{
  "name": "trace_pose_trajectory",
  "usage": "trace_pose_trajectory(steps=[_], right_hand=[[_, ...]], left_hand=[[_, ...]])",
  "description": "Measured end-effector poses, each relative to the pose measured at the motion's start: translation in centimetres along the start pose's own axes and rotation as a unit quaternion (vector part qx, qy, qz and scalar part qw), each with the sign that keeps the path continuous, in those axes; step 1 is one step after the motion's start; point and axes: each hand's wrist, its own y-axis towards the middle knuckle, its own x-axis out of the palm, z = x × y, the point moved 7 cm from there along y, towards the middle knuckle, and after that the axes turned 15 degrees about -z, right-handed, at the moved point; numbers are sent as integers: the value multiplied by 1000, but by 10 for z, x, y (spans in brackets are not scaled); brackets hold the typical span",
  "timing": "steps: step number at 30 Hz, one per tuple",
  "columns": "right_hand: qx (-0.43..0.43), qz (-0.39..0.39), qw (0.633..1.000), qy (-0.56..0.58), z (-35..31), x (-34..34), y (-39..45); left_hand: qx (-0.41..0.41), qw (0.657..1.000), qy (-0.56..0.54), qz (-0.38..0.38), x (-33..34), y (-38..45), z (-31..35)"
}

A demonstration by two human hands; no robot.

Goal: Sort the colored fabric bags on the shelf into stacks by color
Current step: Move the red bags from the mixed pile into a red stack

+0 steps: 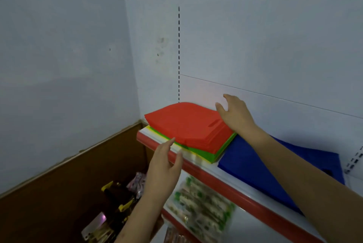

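Left hand nearest, fingers straight and loose, grip holding nothing, fingertips just at the front edge of the pile on the shelf. Pile: red bags on top, green bags under them, a yellow edge lowest; blue bags lie flat just beside, to the right. Right hand farther back, fingers spread, grip empty, at the red bags' rear right corner; contact unclear.

Mixed stack of bags at the left end of the shelf, with a second stack just to its right; packaged goods on the tier below.
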Motion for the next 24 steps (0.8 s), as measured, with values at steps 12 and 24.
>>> trace_pose_trajectory(steps=[12,24], right_hand=[[181,-163,947,-209,88,71,112],[191,-37,960,-203,107,86,87]], left_hand=[[-17,981,186,53,-48,156,-73],[-76,970,228,-17,-12,209,-141]])
